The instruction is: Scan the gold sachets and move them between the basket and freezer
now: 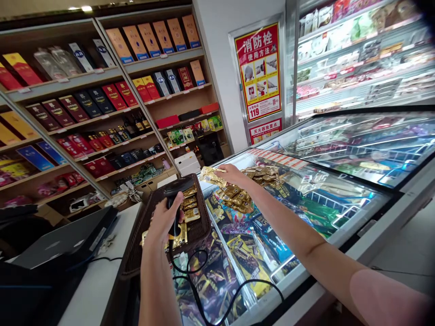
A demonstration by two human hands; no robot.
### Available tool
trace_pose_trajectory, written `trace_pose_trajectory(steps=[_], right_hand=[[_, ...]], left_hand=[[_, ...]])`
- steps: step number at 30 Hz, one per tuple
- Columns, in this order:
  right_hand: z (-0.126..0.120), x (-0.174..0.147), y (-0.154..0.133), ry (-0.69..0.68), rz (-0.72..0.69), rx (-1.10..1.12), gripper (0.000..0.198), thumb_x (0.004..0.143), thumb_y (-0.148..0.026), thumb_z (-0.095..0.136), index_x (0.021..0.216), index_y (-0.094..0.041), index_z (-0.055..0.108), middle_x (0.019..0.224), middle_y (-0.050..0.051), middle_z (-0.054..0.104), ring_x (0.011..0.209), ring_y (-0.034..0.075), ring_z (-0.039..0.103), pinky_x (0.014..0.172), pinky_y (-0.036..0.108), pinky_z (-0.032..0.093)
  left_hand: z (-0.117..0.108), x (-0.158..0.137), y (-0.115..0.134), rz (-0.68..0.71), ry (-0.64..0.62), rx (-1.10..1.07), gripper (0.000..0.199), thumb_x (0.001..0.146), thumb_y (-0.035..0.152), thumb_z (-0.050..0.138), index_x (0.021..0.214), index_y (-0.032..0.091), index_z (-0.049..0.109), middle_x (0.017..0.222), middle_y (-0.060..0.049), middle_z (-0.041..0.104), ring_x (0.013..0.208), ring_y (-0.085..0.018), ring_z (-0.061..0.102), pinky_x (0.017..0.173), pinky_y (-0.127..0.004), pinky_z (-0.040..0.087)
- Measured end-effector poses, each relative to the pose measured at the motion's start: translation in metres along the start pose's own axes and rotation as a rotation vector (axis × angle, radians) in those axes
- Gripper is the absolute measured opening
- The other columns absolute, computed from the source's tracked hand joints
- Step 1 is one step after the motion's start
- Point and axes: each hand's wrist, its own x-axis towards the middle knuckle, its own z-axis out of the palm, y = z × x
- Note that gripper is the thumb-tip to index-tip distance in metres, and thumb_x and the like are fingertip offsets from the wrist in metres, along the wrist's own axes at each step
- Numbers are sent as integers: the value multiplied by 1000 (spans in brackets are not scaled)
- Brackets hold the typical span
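My left hand is wrapped round the handle of a black barcode scanner, held over a dark brown woven basket. Several gold packets lie inside that basket. Between the fingers of my right hand is a gold packet, just beyond the basket's right rim. Below and beside this hand, more gold packets are heaped on the glass top of a chest freezer. The scanner's black cable loops down across the glass.
Wrapped frozen goods show through the freezer glass. At the left, a dark laptop-like device stands on a white counter. Shelves of boxed bottles line the back wall. A lit display fridge stands at the far right.
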Motion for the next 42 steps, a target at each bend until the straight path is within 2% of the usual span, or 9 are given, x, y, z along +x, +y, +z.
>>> trace_pose_trajectory(steps=[5,11,24,33,36,38,42], right_hand=[[-1,4,4,4,-15,10,35,84,-46,64,105,-18,69,69,2,63,62,16,60,48,23,48],[-3,3,4,2,-37,7,31,83,-46,64,98,-19,69,66,1,61,58,16,58,46,23,46],[-2,0,-3,-2,-36,-8,21,88,-36,61,94,-17,67,63,0,59,53,14,55,45,22,45],[-8,-5,-7,-4,-42,-90,34,86,-45,63,102,-14,67,79,5,65,61,14,58,48,20,45],[-15,-2,-5,13,-15,-182,35,89,-45,60,104,-14,67,85,7,68,64,15,62,52,22,47],[-23,3,0,56,44,-322,34,91,-43,56,104,-15,68,92,10,70,69,18,66,58,24,49],[-38,14,23,167,264,-665,35,92,-40,54,109,-13,69,109,17,70,96,27,68,77,32,50]], left_hand=[[10,-2,1,21,-41,7,57,65,71,70,83,18,60,53,3,56,45,-12,51,45,-22,38],[15,0,-4,16,-85,64,56,67,73,66,80,19,57,49,2,56,42,-13,50,43,-22,36],[18,3,-4,20,-79,97,56,68,74,64,76,20,55,49,1,57,42,-12,49,43,-21,36],[19,4,-5,21,-112,127,56,70,75,61,79,20,54,51,1,57,47,-13,50,46,-23,37],[17,4,-5,-12,-118,136,56,69,75,61,80,21,54,51,1,57,47,-14,50,46,-23,37],[10,4,-6,-55,-138,146,57,68,76,62,82,21,55,52,2,57,47,-14,50,45,-22,36],[-22,2,-8,-132,-112,182,60,66,77,64,87,21,56,53,2,57,47,-14,49,44,-22,34]])
